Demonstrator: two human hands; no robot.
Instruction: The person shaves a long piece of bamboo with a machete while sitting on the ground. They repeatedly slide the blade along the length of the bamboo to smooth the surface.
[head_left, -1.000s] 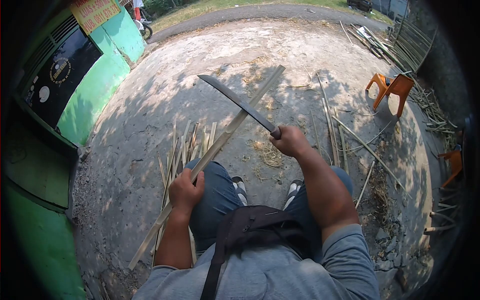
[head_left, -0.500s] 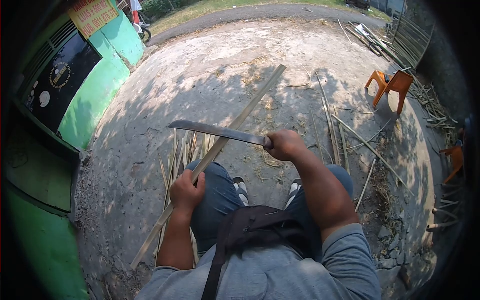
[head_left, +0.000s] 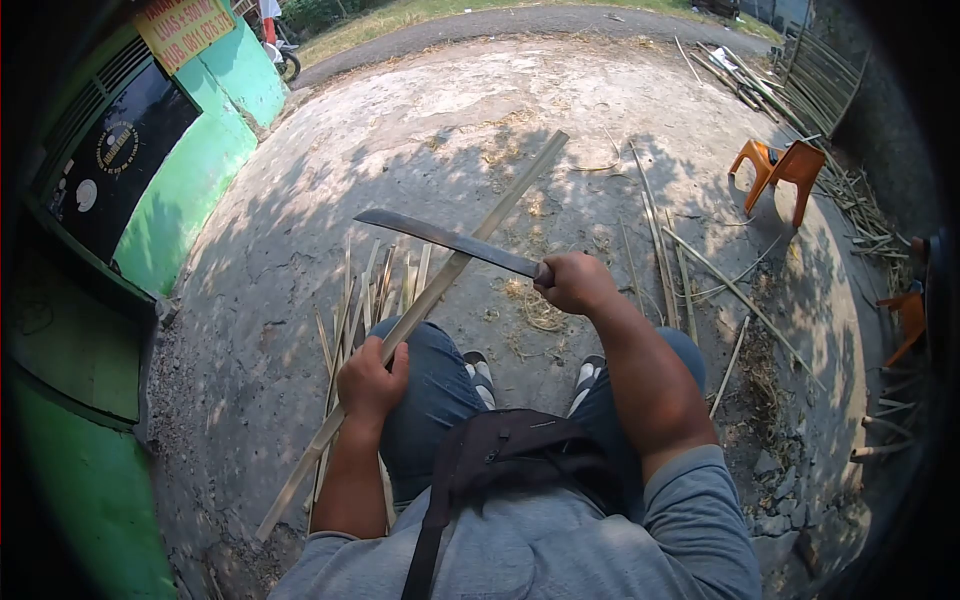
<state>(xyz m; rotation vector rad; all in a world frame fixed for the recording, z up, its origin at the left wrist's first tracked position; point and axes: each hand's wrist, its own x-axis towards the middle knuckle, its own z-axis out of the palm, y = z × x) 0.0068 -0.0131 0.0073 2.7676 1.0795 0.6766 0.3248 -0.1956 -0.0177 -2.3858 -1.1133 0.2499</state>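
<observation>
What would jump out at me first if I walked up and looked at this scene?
The long dark machete blade, gripped in the right hand, crosses a long pale bamboo strip that the left hand holds slanting up from the knee. Below it, a loose bundle of thin bamboo splints lies on the concrete ground. At the far right stands an orange plastic chair.

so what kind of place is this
Probably an outdoor yard used for working bamboo: bare concrete ground, split bamboo strips scattered about, more poles piled at the edge, and a green painted building beside a road.
</observation>
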